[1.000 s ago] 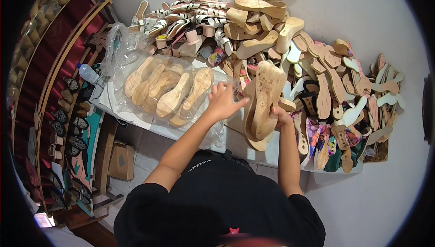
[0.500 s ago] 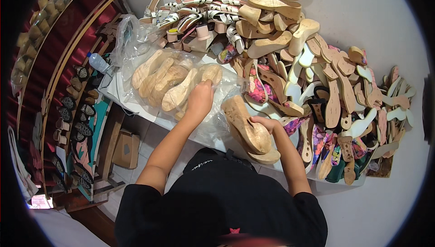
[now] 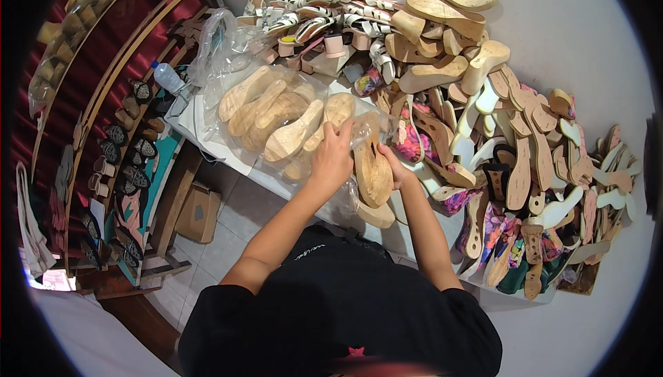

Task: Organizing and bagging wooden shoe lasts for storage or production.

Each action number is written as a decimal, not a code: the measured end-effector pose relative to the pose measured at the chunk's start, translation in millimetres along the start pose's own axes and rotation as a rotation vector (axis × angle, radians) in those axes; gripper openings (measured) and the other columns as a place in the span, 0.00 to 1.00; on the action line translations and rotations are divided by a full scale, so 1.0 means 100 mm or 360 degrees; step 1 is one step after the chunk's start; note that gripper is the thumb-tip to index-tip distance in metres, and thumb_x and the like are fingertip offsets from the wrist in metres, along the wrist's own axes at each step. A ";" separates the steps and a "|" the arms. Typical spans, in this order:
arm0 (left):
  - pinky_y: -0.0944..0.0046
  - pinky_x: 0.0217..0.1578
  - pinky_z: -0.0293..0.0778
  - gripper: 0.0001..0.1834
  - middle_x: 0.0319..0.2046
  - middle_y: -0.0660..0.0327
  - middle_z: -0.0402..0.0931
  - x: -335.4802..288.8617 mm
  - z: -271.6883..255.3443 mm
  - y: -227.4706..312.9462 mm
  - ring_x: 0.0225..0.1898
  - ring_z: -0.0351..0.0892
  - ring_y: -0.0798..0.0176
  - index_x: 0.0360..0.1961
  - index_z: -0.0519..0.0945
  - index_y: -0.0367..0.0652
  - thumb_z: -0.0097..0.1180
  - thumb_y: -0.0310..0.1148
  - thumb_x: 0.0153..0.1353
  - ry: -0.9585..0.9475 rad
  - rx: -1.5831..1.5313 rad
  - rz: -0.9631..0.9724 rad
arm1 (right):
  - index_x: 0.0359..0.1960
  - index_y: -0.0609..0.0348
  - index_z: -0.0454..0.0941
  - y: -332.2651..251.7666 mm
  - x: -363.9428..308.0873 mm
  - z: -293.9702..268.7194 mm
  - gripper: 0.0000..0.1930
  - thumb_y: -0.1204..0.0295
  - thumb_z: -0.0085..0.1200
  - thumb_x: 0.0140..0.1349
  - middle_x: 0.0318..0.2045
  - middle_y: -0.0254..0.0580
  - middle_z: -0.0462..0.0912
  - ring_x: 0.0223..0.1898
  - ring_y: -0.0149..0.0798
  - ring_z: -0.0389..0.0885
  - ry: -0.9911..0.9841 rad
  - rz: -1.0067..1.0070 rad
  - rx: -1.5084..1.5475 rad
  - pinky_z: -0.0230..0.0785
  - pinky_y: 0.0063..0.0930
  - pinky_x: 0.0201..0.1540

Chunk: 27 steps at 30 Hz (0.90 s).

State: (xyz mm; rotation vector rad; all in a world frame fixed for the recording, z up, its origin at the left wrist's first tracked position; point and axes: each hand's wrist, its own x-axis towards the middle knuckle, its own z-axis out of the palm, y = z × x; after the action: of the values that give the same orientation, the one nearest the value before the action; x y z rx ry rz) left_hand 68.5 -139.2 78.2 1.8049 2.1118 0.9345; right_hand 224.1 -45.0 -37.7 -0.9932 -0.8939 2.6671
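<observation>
A clear plastic bag (image 3: 242, 125) holding several pale wooden shoe soles (image 3: 293, 132) lies on the table in front of me. My left hand (image 3: 333, 161) is closed on the bag's film near its right-hand opening, its fingers pinched beside a sole within. Just to the right, my right hand (image 3: 395, 168) grips a pair of thick wooden wedge soles (image 3: 373, 173) by their right side, thumb on top. The upper end of this pair sits among the bag's film; the lower sole pokes out toward me. My left fingertips are partly hidden.
Beyond the bag are piled white strappy sandals (image 3: 338, 11). Wooden wedges (image 3: 449, 11), flowered sandals and loose insoles (image 3: 521, 163) heap up along the right. A water bottle (image 3: 167, 76) stands at the left, near racks of shoes (image 3: 128, 170). On the floor is a cardboard box (image 3: 198, 212).
My right hand has brought the wedge soles away from my body and into the bag's opening, turning them more upright. My left hand keeps hold of the bag. The whole view has shifted slightly.
</observation>
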 end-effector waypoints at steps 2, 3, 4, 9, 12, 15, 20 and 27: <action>0.49 0.32 0.70 0.24 0.35 0.45 0.66 -0.10 -0.06 -0.06 0.34 0.73 0.40 0.46 0.65 0.42 0.52 0.21 0.45 -0.0042 0.0075 -0.0107 | 0.52 0.58 0.67 0.03 -0.08 0.01 0.36 0.39 0.39 0.55 0.45 0.45 0.75 0.43 0.38 0.77 0.0027 0.0028 -0.0015 0.71 0.34 0.45; 0.49 0.32 0.70 0.24 0.35 0.45 0.66 -0.15 -0.06 -0.14 0.34 0.73 0.40 0.46 0.65 0.42 0.52 0.21 0.45 -0.0034 0.0079 -0.0114 | 0.52 0.58 0.67 0.02 -0.12 0.02 0.36 0.39 0.39 0.54 0.46 0.46 0.75 0.44 0.39 0.77 0.0060 0.0051 -0.0025 0.71 0.35 0.46; 0.50 0.33 0.70 0.22 0.34 0.44 0.68 -0.20 -0.01 -0.25 0.33 0.73 0.41 0.45 0.66 0.41 0.51 0.22 0.45 -0.0091 0.0145 -0.0134 | 0.52 0.57 0.66 0.00 -0.16 0.04 0.37 0.38 0.39 0.53 0.47 0.45 0.75 0.45 0.40 0.76 0.0139 0.0088 -0.0115 0.69 0.36 0.48; 0.51 0.34 0.70 0.13 0.28 0.42 0.74 -0.28 0.06 -0.42 0.33 0.74 0.42 0.39 0.70 0.38 0.49 0.27 0.51 -0.0393 0.0016 -0.0196 | 0.56 0.54 0.62 0.05 0.06 0.04 0.38 0.37 0.37 0.53 0.52 0.43 0.70 0.52 0.41 0.70 0.0206 -0.0053 -0.0171 0.60 0.44 0.55; 0.51 0.32 0.69 0.09 0.27 0.43 0.74 -0.29 0.06 -0.33 0.30 0.75 0.43 0.36 0.71 0.36 0.45 0.29 0.57 -0.0172 -0.0667 -0.0292 | 0.59 0.52 0.59 0.01 0.30 0.18 0.39 0.37 0.36 0.54 0.56 0.42 0.66 0.56 0.42 0.65 0.0193 -0.0174 -0.0128 0.54 0.49 0.57; 0.52 0.30 0.69 0.08 0.27 0.44 0.74 -0.27 0.09 -0.31 0.29 0.75 0.43 0.35 0.70 0.35 0.42 0.29 0.59 -0.0047 -0.0763 -0.0294 | 0.58 0.52 0.59 0.06 0.55 0.33 0.37 0.38 0.36 0.55 0.55 0.43 0.66 0.56 0.42 0.65 0.0184 -0.0255 -0.0014 0.55 0.48 0.57; 0.54 0.35 0.69 0.24 0.33 0.45 0.70 -0.34 0.14 -0.23 0.37 0.72 0.45 0.41 0.65 0.35 0.57 0.42 0.49 -0.0019 -0.0696 -0.0247 | 0.53 0.54 0.61 0.46 1.03 0.15 0.28 0.47 0.41 0.57 0.46 0.46 0.71 0.47 0.42 0.72 0.0264 -0.0673 0.0487 0.68 0.40 0.47; 0.50 0.35 0.70 0.30 0.36 0.43 0.67 -0.77 0.42 -0.53 0.39 0.69 0.39 0.47 0.60 0.35 0.59 0.37 0.46 -0.0127 0.0119 -0.0143 | 0.55 0.56 0.52 0.71 1.26 -0.13 0.29 0.53 0.46 0.58 0.50 0.47 0.65 0.48 0.46 0.70 0.0190 -0.0885 0.0373 0.68 0.39 0.47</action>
State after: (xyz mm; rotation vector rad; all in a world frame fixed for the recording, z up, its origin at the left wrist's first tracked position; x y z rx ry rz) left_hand 65.9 -201.1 -3.6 1.7350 2.1854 0.7589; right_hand 140.1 -53.4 -155.1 -0.7112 -0.6863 2.1569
